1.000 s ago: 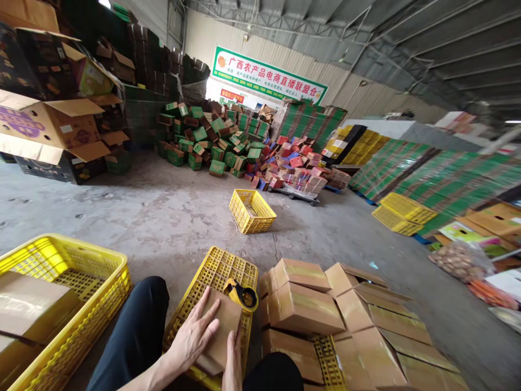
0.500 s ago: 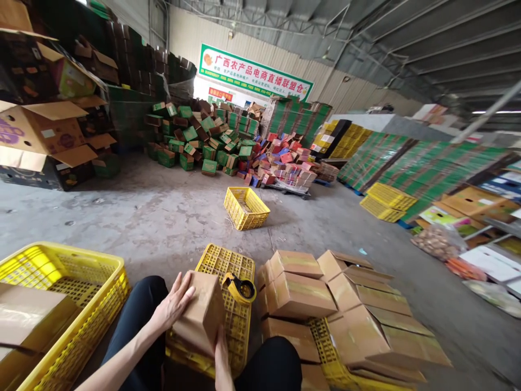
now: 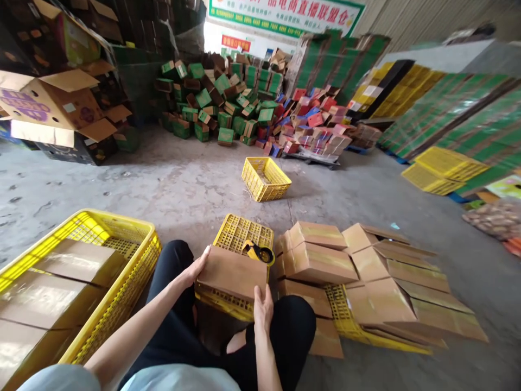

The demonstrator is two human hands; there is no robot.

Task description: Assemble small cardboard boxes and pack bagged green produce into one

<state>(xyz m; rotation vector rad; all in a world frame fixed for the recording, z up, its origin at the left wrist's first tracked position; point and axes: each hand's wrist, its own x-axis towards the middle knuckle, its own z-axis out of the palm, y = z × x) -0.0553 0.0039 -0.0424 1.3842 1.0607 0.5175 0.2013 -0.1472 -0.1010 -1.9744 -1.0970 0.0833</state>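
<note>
A brown cardboard box (image 3: 234, 270) rests across an upturned yellow crate (image 3: 244, 225) between my knees, its long side facing me. My left hand (image 3: 198, 268) is pressed against the box's left end. At the right end, my right hand (image 3: 263, 307) has its fingers against the near corner, so the box sits between both hands. Just behind the box, a yellow and black tape dispenser (image 3: 259, 252) lies on the crate.
At my left stands a large yellow crate (image 3: 152, 244) holding taped boxes (image 3: 77, 260). Cardboard boxes (image 3: 321, 255) are stacked close on my right. Farther ahead, another yellow crate (image 3: 266, 182) sits on the floor before a heap of green boxes (image 3: 223, 117).
The box has turned from standing tilted to lying lengthwise across the crate. My hands have shifted to its two ends. The view has tipped downward.
</note>
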